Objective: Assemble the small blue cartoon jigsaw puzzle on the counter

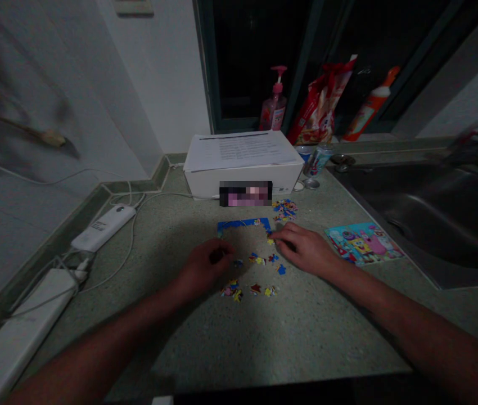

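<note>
On the counter, a partly joined jigsaw puzzle (239,223) shows a blue top edge and a short run down its right side. My right hand (302,244) has thumb and index finger closed on a small puzzle piece (270,241) at the lower end of that right side. My left hand (205,264) is curled by the left side of the puzzle, fingertips pinched together; anything between them is hidden. Loose puzzle pieces (258,259) lie between my hands. Nearer me are more loose pieces (233,291), and a pile of pieces (285,209) sits beyond my right hand.
A colourful cartoon picture card (365,243) lies right, beside the metal sink (433,208). Behind the puzzle stands a white box (243,157). A power strip (23,326), white adapter (104,228) and cables lie left. A pump bottle (273,107) and red bag (321,104) stand at the window.
</note>
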Available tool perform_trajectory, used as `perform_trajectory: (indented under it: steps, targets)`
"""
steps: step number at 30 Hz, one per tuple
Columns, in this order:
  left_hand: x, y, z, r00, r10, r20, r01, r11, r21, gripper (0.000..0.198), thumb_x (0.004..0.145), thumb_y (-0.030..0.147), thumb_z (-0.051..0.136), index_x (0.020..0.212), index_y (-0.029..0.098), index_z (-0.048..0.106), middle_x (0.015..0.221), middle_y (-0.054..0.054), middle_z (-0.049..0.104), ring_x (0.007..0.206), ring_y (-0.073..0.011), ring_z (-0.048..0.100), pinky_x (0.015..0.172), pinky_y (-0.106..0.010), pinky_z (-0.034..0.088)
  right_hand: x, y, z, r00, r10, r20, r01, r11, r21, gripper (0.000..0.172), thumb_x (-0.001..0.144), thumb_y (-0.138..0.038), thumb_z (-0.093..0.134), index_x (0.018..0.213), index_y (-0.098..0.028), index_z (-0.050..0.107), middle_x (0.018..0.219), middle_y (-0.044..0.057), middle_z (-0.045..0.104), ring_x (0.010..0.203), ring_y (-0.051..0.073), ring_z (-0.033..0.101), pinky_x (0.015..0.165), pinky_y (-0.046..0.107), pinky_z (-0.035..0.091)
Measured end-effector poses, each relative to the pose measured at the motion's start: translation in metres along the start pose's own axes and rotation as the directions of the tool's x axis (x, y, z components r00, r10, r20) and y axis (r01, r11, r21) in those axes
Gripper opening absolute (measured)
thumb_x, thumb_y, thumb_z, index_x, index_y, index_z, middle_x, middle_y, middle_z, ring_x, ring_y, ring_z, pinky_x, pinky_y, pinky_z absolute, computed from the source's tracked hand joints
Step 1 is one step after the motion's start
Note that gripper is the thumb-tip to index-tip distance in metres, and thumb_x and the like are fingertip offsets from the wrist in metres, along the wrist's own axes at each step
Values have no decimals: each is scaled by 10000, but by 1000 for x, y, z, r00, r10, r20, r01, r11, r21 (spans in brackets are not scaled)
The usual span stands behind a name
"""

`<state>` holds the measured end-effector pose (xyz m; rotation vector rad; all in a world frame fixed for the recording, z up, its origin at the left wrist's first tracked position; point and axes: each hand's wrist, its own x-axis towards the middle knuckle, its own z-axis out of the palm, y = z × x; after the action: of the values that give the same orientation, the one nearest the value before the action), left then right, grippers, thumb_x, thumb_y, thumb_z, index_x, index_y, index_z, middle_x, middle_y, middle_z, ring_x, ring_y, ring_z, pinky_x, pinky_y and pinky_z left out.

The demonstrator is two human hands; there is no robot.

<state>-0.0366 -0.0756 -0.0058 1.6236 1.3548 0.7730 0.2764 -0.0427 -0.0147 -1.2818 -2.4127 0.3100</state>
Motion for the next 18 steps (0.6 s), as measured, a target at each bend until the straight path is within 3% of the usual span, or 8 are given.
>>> perform_trajectory:
  steps: [18]
  targets:
    - [0, 0, 0, 1000, 6, -4, -6, 1000, 10, 218, 860, 468, 686, 934, 270, 737, 864, -80, 752, 778, -253, 650, 727, -417, 514, 0, 0, 1, 1000, 12, -22, -13, 1000, -23, 290, 1058, -289, 508, 1217, -257, 748, 1135, 84, 779, 990, 249, 767, 859, 397, 601]
